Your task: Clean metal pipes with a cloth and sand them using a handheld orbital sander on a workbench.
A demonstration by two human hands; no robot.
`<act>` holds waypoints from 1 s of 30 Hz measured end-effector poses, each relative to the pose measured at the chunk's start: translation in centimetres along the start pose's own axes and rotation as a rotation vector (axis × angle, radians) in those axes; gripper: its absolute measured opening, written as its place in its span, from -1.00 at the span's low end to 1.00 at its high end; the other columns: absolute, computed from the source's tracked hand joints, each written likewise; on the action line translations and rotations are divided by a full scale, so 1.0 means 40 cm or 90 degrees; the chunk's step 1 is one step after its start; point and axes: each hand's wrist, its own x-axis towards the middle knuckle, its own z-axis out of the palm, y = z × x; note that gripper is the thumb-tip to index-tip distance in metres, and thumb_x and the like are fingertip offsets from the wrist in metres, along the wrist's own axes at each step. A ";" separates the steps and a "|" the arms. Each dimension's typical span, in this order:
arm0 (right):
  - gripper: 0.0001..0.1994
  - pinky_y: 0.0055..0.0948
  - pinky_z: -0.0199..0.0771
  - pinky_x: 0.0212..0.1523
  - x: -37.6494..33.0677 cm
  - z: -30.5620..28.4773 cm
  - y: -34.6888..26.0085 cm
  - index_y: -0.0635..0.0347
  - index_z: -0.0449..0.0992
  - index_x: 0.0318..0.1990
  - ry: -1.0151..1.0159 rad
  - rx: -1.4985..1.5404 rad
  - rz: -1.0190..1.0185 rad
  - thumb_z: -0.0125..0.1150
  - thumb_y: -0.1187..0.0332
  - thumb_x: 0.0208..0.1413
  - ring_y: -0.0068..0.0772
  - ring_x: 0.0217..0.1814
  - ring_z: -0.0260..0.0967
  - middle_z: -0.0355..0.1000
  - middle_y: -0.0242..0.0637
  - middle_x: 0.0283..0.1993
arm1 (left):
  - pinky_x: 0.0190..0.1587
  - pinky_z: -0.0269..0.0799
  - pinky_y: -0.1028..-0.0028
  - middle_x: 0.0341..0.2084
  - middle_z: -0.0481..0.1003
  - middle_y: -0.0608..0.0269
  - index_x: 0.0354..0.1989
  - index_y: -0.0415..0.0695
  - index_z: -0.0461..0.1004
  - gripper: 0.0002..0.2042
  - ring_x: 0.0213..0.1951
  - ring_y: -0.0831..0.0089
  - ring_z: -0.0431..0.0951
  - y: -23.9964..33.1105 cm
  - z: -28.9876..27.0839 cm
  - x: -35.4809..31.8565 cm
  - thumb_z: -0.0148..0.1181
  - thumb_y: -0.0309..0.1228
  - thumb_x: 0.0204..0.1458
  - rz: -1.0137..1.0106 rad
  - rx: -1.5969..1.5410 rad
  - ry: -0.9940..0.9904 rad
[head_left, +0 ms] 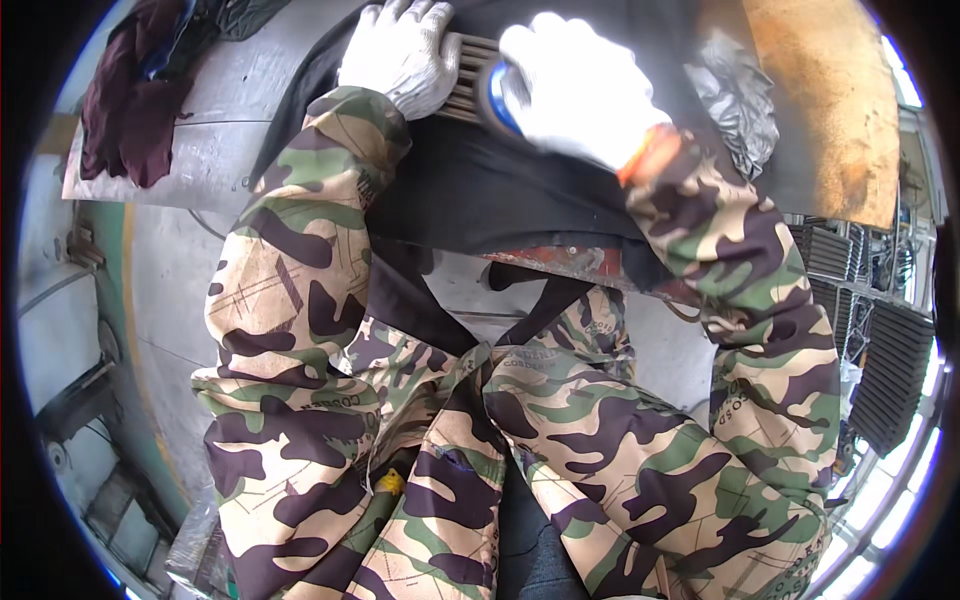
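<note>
White-gloved, the left hand (403,62) lies against the grate (466,80); whether it grips, I cannot tell. The grate shows between the hands. Blurred, the right hand (585,92) clasps a blue tool (502,102) beside it. Black cloth (500,195) spreads beneath both hands.

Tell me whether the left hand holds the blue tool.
No, the right hand holds the blue tool, while the left hand is at the left end of the slatted piece.
</note>
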 end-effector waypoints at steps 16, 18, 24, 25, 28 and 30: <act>-0.77 0.03 0.63 -0.23 -0.023 -0.002 0.015 -0.01 0.54 -0.07 -0.078 -0.057 0.051 0.25 0.21 0.15 -0.01 -0.15 0.56 0.47 -0.13 -0.20 | 0.37 0.30 0.04 0.09 0.59 -0.10 0.12 -0.29 0.56 -0.58 0.21 -0.08 0.50 0.013 -0.033 0.022 0.16 -0.22 0.23 -0.079 -0.045 0.065; -0.76 0.02 0.64 -0.22 -0.032 -0.003 0.021 -0.01 0.54 -0.06 -0.084 -0.033 0.031 0.25 0.21 0.15 -0.01 -0.14 0.56 0.47 -0.14 -0.19 | 0.38 0.29 0.05 0.10 0.59 -0.10 0.12 -0.29 0.56 -0.55 0.22 -0.08 0.49 0.013 -0.041 0.019 0.19 -0.17 0.21 -0.073 -0.082 -0.003; -0.76 0.05 0.64 -0.17 -0.041 -0.015 0.029 0.02 0.55 -0.06 -0.036 -0.063 0.091 0.19 0.17 0.20 0.05 -0.10 0.57 0.52 -0.10 -0.16 | 0.31 0.33 0.04 -0.04 0.64 -0.06 0.00 -0.28 0.61 -0.63 0.09 -0.03 0.57 0.024 -0.052 -0.011 0.21 -0.22 0.19 0.008 -0.091 0.047; -0.77 0.07 0.64 -0.17 -0.043 -0.016 0.025 0.02 0.55 -0.07 -0.091 -0.065 0.097 0.20 0.17 0.21 0.05 -0.10 0.56 0.52 -0.12 -0.14 | 0.29 0.35 0.05 -0.06 0.63 -0.06 -0.03 -0.27 0.60 -0.67 0.07 -0.02 0.57 0.026 -0.048 -0.012 0.19 -0.26 0.18 -0.029 -0.080 0.048; -0.81 -0.03 0.60 -0.08 -0.050 -0.019 0.013 0.07 0.58 -0.11 -0.090 -0.040 0.049 0.25 0.22 0.21 0.04 -0.08 0.55 0.53 -0.11 -0.13 | 0.22 0.39 0.07 -0.14 0.63 -0.06 -0.13 -0.26 0.59 -0.76 0.02 -0.01 0.58 0.030 -0.026 0.002 0.14 -0.36 0.17 -0.073 -0.047 0.087; -0.79 -0.01 0.59 -0.06 -0.043 -0.012 0.013 0.06 0.58 -0.07 -0.026 -0.033 0.044 0.23 0.21 0.23 0.07 -0.06 0.55 0.53 -0.11 -0.11 | 0.22 0.39 0.07 -0.16 0.64 -0.08 -0.12 -0.26 0.60 -0.76 0.00 -0.03 0.59 0.029 -0.009 0.017 0.15 -0.36 0.18 -0.088 -0.031 0.099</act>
